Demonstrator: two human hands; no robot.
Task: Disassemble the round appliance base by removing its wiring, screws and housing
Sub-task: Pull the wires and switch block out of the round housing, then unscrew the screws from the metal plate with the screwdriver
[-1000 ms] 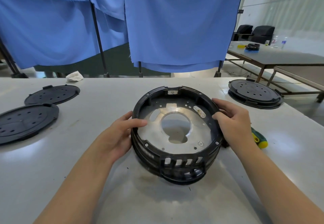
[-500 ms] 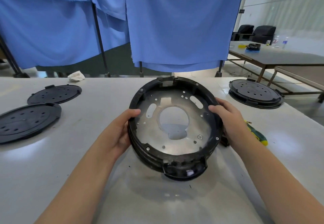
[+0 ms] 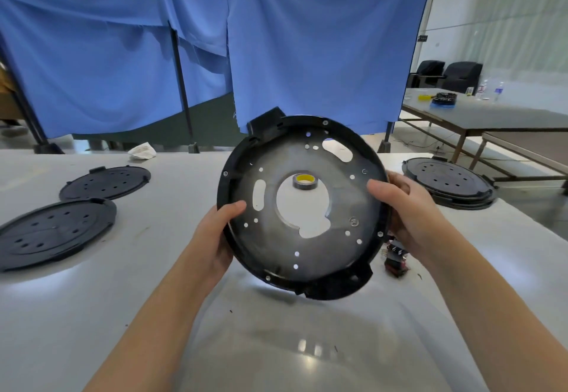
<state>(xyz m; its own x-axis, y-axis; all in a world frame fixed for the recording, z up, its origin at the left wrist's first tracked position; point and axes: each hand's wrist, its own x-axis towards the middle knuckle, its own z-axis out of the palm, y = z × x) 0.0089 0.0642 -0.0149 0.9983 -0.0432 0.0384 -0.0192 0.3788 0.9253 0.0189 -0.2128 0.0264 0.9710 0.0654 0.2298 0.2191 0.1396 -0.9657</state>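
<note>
Up off the table comes the round appliance base point(image 3: 302, 207), tipped much steeper than a second ago, its metal plate now facing the camera and only its lower black edge close to the white table point(image 3: 276, 345). Left hand point(image 3: 215, 238) grips the left rim, thumb laid over the plate beside an oval slot; right hand point(image 3: 408, 216) grips the right rim, thumb on the front, fingers curled behind. Both are clamped on the base, well apart, one on each side. Through the big centre cutout a roll of tape point(image 3: 305, 180) with a yellow core shows on the table behind. Just under the right hand sits a small dark red part point(image 3: 396, 261), partly hidden by the wrist. Off to the left lie two black perforated discs point(image 3: 55, 235), the farther one point(image 3: 106, 182) near a crumpled white cloth point(image 3: 142, 151). To the right rests another black round unit point(image 3: 448, 182). Blue curtains point(image 3: 307, 38) hang behind.
</note>
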